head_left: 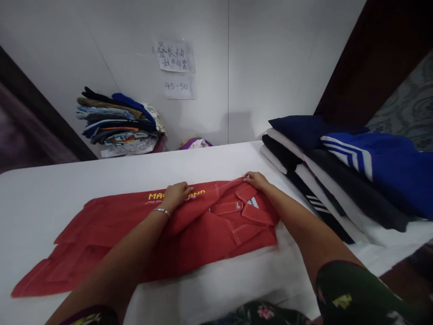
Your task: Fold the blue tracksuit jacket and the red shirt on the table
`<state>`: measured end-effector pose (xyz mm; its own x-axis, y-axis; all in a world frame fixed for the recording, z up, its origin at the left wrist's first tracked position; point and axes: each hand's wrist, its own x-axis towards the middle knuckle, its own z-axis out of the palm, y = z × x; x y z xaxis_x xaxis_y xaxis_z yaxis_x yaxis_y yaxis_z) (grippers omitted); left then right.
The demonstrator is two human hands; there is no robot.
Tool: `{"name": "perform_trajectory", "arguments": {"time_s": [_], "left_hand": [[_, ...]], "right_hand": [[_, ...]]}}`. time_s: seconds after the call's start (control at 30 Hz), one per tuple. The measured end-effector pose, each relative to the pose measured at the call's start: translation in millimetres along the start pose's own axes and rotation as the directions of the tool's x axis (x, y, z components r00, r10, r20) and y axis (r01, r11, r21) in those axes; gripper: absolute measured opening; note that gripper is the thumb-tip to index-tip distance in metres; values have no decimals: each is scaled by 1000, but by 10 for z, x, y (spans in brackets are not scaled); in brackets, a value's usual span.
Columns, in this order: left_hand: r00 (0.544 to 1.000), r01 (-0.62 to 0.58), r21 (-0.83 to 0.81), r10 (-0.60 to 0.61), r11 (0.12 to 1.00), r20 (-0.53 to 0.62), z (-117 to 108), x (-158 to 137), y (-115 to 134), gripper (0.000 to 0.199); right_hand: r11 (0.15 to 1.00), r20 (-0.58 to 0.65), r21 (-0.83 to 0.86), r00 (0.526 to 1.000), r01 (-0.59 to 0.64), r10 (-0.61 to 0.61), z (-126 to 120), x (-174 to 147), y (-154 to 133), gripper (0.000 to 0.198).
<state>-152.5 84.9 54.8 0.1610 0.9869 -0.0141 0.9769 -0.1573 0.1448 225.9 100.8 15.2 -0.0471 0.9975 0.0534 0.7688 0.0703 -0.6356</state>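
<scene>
A red jacket (203, 243) with white stitching lies lengthwise across the white table, its collar to the right and its hem to the left. Yellow lettering shows along the far side, partly covered by my left hand (176, 197). That hand has its fingers curled on the cloth around the middle of the far side. Near the collar, my right hand (256, 180) pinches the jacket's far edge at the shoulder. Between the two hands the cloth is drawn into a slanting fold over the front. The left fingertips are partly hidden.
At the right, stacked folded garments (358, 189) lean over the table (104, 178), a blue striped one on top. Behind the far edge stands another clothes pile (118, 122), with a purple bundle (196, 143) beside it. Handwritten paper signs (176, 56) hang on the wall.
</scene>
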Motion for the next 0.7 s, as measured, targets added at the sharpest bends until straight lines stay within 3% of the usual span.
{"name": "perform_trajectory", "arguments": {"time_s": [0.17,0.23,0.3,0.37,0.43,0.5,0.6,0.7], "left_hand": [[954,-191,-69,169,979,-247,-35,-234,85,44],[941,-289,-57,273,956,-201,72,-370,137,50],[943,-322,-49,315,946,-108,222,-475,181,55],[954,-298,-45,297,953,-37,353,-526,205,61],[961,-275,-60,277,959,15,420,-531,211,64],[959,-268,-83,274,960,76,418,-516,213,66],[951,-252,-96,265,963,161,352,-507,231,70],[951,-241,-88,253,967,177,311,-522,266,72]], "right_hand": [[995,-46,-73,996,69,-72,-34,-19,-212,39],[977,-98,-90,975,191,-199,-19,-40,-413,42],[926,-101,-124,924,357,-370,67,-101,-614,45],[869,28,-152,881,472,-473,216,-206,-737,55],[860,225,-168,868,481,-442,382,-336,-744,65],[874,341,-198,867,443,-363,513,-453,-662,67],[881,357,-245,883,405,-306,574,-545,-531,67],[885,393,-261,879,387,-268,486,-567,-568,71]]}}
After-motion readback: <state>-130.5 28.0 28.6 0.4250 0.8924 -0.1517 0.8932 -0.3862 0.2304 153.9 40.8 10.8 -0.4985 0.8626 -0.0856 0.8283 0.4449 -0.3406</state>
